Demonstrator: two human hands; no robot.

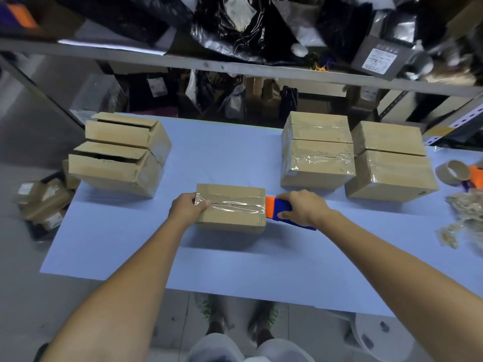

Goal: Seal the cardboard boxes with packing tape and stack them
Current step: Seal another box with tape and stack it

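A small cardboard box (pixel 231 215) lies in the middle of the blue table (pixel 222 262), with a strip of clear tape running along its top seam. My left hand (pixel 187 208) holds the box's left end, thumb on the tape. My right hand (pixel 304 208) grips an orange and blue tape dispenser (pixel 277 209) at the box's right edge. Two open boxes (pixel 122 152) are stacked at the left. Taped boxes stand in a stack at the back right (pixel 317 152) and a second stack (pixel 389 163) beside it.
A spare tape roll (pixel 453 175) with an orange part lies at the table's right edge, above a heap of crumpled tape (pixel 460 218). Shelves with black bags (pixel 235 30) overhang the far side. Parcels (pixel 44 199) sit on the floor at the left.
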